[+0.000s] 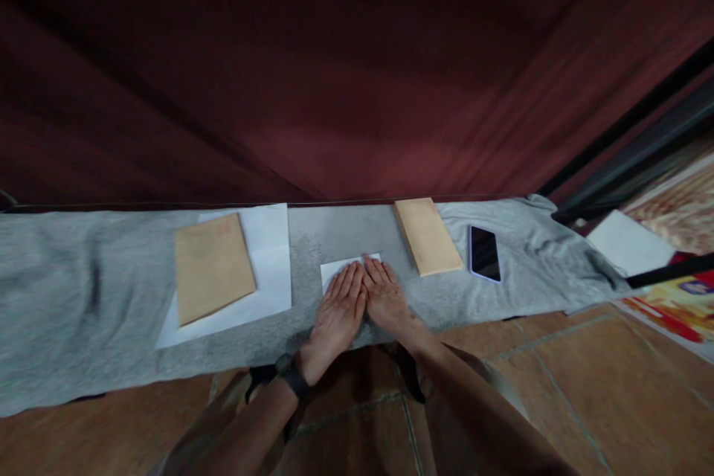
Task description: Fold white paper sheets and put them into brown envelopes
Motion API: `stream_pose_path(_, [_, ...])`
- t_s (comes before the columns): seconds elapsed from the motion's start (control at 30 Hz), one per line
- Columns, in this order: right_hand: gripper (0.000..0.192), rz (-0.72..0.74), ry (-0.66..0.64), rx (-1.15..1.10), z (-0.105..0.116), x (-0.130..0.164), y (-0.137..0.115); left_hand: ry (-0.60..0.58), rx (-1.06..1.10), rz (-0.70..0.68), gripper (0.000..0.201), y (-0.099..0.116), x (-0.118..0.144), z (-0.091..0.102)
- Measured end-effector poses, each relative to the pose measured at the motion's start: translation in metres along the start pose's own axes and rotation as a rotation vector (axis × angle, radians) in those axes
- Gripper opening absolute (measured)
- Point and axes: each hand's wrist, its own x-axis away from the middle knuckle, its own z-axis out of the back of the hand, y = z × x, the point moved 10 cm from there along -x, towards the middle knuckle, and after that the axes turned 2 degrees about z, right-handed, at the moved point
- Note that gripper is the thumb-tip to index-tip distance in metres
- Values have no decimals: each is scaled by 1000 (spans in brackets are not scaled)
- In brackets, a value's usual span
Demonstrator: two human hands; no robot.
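A small piece of white paper (pixel 331 269) lies on the grey cloth, mostly covered by my two hands. My left hand (pixel 341 306) rests flat on it with the fingers stretched out, a dark watch on its wrist. Beside it, touching at the thumbs, my right hand (pixel 386 296) also presses down flat with its fingers straight. Neither hand grips anything. To the right is a stack of brown envelopes (pixel 428 236). Farther left, another brown envelope (pixel 213 266) sits on top of larger white paper sheets (pixel 268 260).
A phone (pixel 484 253) lies right of the envelope stack on the grey cloth (pixel 128 268). Behind the cloth hangs a dark red curtain (pixel 357 89). At the far right are a white object (pixel 630 244) and a colourful printed package (pixel 677 305). Brown floor tiles (pixel 630 379) show below.
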Motion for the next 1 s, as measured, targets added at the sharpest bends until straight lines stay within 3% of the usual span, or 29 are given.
stream_pose_path(0.37, [53, -154, 27, 41, -3, -1, 20, -80, -87, 73, 58, -15, -4, -5])
stream_pose_path(1.0, [55, -170, 44, 53, 1, 11, 60, -120, -90, 84, 56, -14, 2, 1])
